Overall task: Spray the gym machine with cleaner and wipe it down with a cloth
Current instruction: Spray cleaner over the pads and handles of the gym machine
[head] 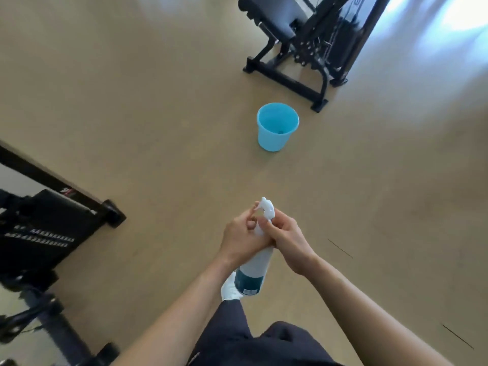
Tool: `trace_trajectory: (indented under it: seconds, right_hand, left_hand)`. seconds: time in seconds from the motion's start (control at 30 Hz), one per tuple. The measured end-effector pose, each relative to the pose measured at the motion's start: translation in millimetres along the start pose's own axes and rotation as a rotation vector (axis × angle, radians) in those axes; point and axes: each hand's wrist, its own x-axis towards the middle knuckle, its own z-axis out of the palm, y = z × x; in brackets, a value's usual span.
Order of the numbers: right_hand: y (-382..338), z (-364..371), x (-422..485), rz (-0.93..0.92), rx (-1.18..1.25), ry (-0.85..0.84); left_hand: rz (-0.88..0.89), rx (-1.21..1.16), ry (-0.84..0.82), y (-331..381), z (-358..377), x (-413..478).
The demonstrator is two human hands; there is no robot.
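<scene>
A white spray bottle [253, 273] with a teal lower label is held in front of me above the floor, its white trigger head pointing away. My left hand [239, 237] grips the bottle's neck from the left. My right hand [284, 239] holds the neck just below the spray head from the right. A black gym machine [303, 48] with a padded seat stands at the far upper right, well beyond the bottle. No cloth shows in view.
A light blue bucket [277, 126] stands on the tan floor between me and the far machine. Another black machine [47, 225] with a long base bar fills the left side. My dark trousers and a white shoe [230, 289] show below the bottle.
</scene>
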Motion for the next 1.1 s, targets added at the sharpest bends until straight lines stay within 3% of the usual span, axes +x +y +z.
trace_trajectory:
  seconds: [0.27,0.67,0.87,1.1]
  right_hand:
    - [-81,-65,142,-0.016,0.208,0.161]
    - [-151,-175,393,0.04,0.326,0.172]
    - [-199,-206,507,0.104,0.412,0.229]
    - [-225,-206,661,0.171,0.647,0.382]
  left_hand:
    - [0.066,-0.066,-0.191,60,-28,171]
    - [0.103,0.18,-0.131,124,-33,424]
    - [-0.092,0.265,-0.191,132,-68,536]
    - [-0.215,0.236,-0.408,138,-135,706]
